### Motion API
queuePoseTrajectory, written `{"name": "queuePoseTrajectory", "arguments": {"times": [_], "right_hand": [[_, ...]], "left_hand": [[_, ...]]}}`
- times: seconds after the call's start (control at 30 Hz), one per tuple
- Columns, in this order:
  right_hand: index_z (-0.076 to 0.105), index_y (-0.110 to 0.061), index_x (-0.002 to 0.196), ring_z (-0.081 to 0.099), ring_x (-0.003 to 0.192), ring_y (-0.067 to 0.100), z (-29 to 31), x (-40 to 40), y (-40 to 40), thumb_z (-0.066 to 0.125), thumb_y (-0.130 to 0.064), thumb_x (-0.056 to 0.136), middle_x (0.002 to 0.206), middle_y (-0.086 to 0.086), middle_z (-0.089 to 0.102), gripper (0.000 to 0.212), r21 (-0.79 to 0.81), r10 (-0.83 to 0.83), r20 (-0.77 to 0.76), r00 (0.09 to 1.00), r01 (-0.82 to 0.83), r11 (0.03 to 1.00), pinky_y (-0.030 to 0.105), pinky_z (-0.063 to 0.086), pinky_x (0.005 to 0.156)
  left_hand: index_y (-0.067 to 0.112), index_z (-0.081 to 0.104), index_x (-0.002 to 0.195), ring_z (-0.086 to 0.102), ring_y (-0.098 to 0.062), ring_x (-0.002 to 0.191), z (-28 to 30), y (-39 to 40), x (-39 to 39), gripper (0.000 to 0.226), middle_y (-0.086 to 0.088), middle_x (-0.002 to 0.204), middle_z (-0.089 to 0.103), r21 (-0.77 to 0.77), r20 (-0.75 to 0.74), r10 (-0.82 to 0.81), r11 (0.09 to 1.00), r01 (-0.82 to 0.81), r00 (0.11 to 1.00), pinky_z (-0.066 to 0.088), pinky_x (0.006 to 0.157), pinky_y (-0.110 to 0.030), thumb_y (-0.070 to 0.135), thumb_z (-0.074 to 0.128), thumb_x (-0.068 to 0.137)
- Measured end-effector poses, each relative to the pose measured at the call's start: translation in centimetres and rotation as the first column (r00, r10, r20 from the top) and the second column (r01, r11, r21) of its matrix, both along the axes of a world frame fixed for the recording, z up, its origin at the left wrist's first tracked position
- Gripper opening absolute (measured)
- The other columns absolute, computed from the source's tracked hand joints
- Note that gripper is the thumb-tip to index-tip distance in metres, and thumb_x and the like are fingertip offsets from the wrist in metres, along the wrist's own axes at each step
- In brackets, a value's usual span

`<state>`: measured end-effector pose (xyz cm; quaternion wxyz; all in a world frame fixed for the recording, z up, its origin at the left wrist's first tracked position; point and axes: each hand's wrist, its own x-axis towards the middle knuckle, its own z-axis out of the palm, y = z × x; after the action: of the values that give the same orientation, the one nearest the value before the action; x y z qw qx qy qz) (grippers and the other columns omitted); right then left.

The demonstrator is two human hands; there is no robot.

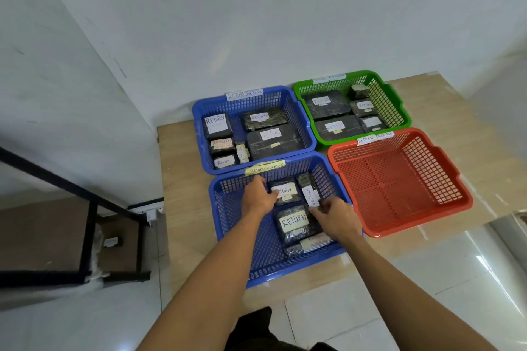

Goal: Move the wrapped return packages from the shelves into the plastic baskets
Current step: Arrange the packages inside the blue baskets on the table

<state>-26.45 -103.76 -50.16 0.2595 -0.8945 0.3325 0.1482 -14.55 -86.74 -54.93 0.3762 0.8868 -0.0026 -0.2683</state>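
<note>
Both hands reach into the near blue basket [228,216], tagged "RETURN OVERDUE". Left hand [258,198] has its grip closed on the edge of a wrapped package [285,191] labelled "RETURN"; right hand [336,218] pinches a narrow package [310,194], also "RETURN". Another "RETURN" package [293,224] lies between them. Far blue basket [199,122] and green basket [399,105] hold more; the red basket [405,177] reads "RETURN OVERDUE".

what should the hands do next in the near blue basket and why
Probably let go and pull back. The left hand and right hand each touch a wrapped package already lying in the near blue basket, so the placing looks done, and the red basket is empty.
</note>
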Motion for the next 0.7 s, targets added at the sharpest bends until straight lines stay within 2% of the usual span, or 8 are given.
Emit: {"name": "queuePoseTrajectory", "arguments": {"times": [0.07,0.2,0.27,0.37,0.4,0.6,0.7], "right_hand": [[0.064,-0.013,0.114,0.063,0.095,0.028,1.5,-0.1,-0.9,0.065,-0.053,0.094,0.11,0.008,0.072,0.045,-0.034,0.089,0.018,0.996,-0.088,0.996,0.042,0.055,0.082],[0.055,-0.013,0.141,0.061,0.122,0.028,5.2,-1.2,-2.5,0.059,-0.055,0.097,0.138,0.008,0.063,0.06,-0.049,0.304,0.11,0.946,-0.301,0.952,0.049,0.051,0.103],[0.049,-0.017,0.146,0.054,0.133,0.026,7.1,-2.2,-3.4,0.053,-0.065,0.095,0.147,0.007,0.056,0.071,-0.09,0.402,0.156,0.902,-0.392,0.915,0.052,0.046,0.109],[0.044,-0.021,0.15,0.047,0.14,0.025,9.0,-4.2,-4.9,0.034,-0.091,0.082,0.154,0.006,0.05,0.098,-0.16,0.52,0.204,0.829,-0.496,0.853,0.055,0.041,0.113],[0.043,-0.022,0.151,0.045,0.142,0.025,9.7,-5.1,-5.1,0.032,-0.093,0.08,0.155,0.006,0.049,0.101,-0.174,0.555,0.206,0.806,-0.527,0.831,0.054,0.04,0.115],[0.034,-0.016,0.159,0.036,0.148,0.027,13.3,-11.3,-3.1,0.046,-0.073,0.094,0.162,0.007,0.039,0.087,-0.253,0.696,0.229,0.681,-0.649,0.718,0.046,0.032,0.12],[0.035,-0.016,0.158,0.039,0.146,0.026,13.9,-13.8,-0.8,0.042,-0.077,0.092,0.16,0.007,0.042,0.09,-0.252,0.735,0.235,0.636,-0.691,0.678,0.045,0.034,0.117]], "left_hand": [[0.013,0.047,0.141,0.055,-0.029,0.125,1.5,0.6,-0.7,0.061,-0.009,0.142,0.054,-0.011,0.035,-0.071,0.997,0.072,0.997,0.049,0.097,-0.041,0.038,0.072,0.092],[0.012,0.041,0.15,0.045,-0.028,0.139,5.3,1.5,-2.9,0.072,-0.008,0.154,0.044,-0.019,0.105,-0.201,0.979,0.204,0.974,0.04,0.11,-0.039,0.039,0.072,0.092],[0.013,0.039,0.153,0.042,-0.027,0.142,7.4,2.1,-4.8,0.076,-0.008,0.157,0.042,-0.013,0.158,-0.214,0.976,0.219,0.964,0.038,0.112,-0.038,0.041,0.073,0.091],[0.016,0.037,0.154,0.04,-0.026,0.144,9.9,2.9,-8.5,0.081,-0.005,0.159,0.04,-0.015,0.229,-0.194,0.979,0.203,0.954,0.037,0.115,-0.04,0.046,0.074,0.088],[0.016,0.037,0.155,0.039,-0.025,0.145,10.6,3.2,-10.0,0.081,-0.005,0.16,0.039,-0.008,0.253,-0.188,0.981,0.196,0.949,0.036,0.116,-0.04,0.047,0.074,0.089],[0.014,0.037,0.155,0.037,-0.023,0.147,13.7,6.0,-18.7,0.077,-0.003,0.161,0.038,0.027,0.35,-0.088,0.996,0.083,0.933,0.033,0.119,-0.041,0.046,0.069,0.093],[0.017,0.036,0.156,0.037,-0.021,0.147,14.1,8.4,-22.8,0.078,-0.001,0.161,0.037,0.032,0.349,-0.031,0.999,0.021,0.937,0.033,0.119,-0.04,0.048,0.068,0.092]]}}
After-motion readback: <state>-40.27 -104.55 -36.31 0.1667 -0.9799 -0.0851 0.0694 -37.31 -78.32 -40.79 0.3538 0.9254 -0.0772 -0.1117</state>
